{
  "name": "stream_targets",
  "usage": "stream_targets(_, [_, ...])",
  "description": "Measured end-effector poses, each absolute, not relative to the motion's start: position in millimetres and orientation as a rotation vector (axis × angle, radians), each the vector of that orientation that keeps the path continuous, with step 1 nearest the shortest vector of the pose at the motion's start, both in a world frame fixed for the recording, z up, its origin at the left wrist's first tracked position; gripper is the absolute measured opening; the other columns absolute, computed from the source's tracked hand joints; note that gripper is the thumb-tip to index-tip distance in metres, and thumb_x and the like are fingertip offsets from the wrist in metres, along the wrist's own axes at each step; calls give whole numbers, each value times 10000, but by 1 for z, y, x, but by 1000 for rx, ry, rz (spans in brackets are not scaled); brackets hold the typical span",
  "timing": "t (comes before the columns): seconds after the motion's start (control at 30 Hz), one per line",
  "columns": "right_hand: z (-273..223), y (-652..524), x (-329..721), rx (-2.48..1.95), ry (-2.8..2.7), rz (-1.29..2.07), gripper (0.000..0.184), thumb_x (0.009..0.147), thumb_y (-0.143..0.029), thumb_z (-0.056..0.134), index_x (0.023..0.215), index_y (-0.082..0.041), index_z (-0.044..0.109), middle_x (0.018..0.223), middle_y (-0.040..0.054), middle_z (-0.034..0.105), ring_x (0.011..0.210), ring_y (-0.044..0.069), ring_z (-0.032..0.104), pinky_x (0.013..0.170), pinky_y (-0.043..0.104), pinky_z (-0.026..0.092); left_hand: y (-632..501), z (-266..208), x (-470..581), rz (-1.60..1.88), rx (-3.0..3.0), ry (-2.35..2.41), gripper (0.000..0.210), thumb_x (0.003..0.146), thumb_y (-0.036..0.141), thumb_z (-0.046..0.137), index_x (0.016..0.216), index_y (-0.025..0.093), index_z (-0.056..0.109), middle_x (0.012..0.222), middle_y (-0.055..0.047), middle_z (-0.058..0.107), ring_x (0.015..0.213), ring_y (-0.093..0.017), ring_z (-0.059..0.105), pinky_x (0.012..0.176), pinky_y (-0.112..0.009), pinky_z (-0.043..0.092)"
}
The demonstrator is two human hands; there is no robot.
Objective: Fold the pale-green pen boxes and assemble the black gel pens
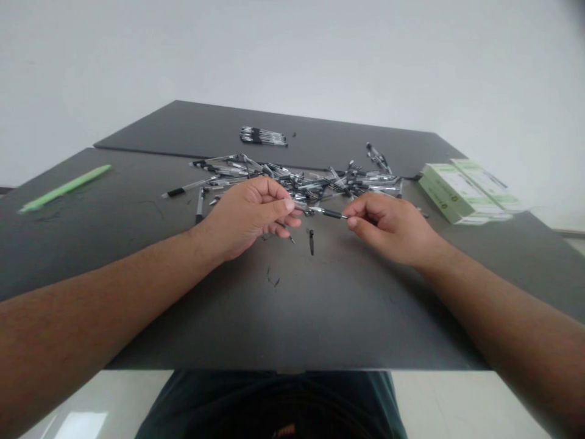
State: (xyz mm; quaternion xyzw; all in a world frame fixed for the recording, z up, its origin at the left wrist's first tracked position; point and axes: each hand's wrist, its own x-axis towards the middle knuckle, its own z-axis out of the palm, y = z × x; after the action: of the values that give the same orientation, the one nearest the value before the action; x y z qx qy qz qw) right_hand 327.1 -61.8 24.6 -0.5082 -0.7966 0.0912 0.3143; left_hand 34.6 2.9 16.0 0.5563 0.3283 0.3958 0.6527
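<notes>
Between my two hands, just above the dark table, a clear pen with a black grip point(331, 213) is held nearly level. My left hand point(256, 216) pinches its left end between thumb and forefinger, the other fingers loosely curled. At the pen's tip, the thumb and forefinger of my right hand point(388, 225) are closed. A small black pen cap point(311, 242) lies on the table below the pen. Another pen tip point(292, 240) pokes out under my left fingers, its rest hidden. Behind my hands spreads a loose heap of pens and parts point(274, 174).
A neat bundle of pens point(262, 136) lies farther back on the table point(274, 329). White and green boxes point(461, 192) stand at the right. A green stick-like object point(66, 189) lies at the left. A seam crosses the tabletop behind the heap.
</notes>
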Motion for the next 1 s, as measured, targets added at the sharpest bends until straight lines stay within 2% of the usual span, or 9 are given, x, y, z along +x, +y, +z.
stream_targets(0.27, [28,-63,322,-1315,-2142,303,127,955,-278,699,991,-248,818,823,15,803,695,187,683,655,302,476,-1,12,36,836,1333,724,363,811,274,1014,959,173,699,846,-50,831,764,-200,839,595,-249,683])
stream_targets(0.6, [30,-64,323,-1329,-2170,254,133,966,-271,685,997,-256,813,863,25,812,741,199,694,698,315,499,2,9,33,811,1460,738,313,870,372,1008,993,171,801,854,-64,843,773,-205,840,629,-261,700])
stream_targets(1.0, [29,-63,324,-1273,-2225,242,134,993,-257,667,1011,-258,800,914,35,822,788,213,708,757,329,520,2,12,33,781,1522,724,336,873,398,1008,938,166,774,849,-76,858,737,-198,832,614,-255,687])
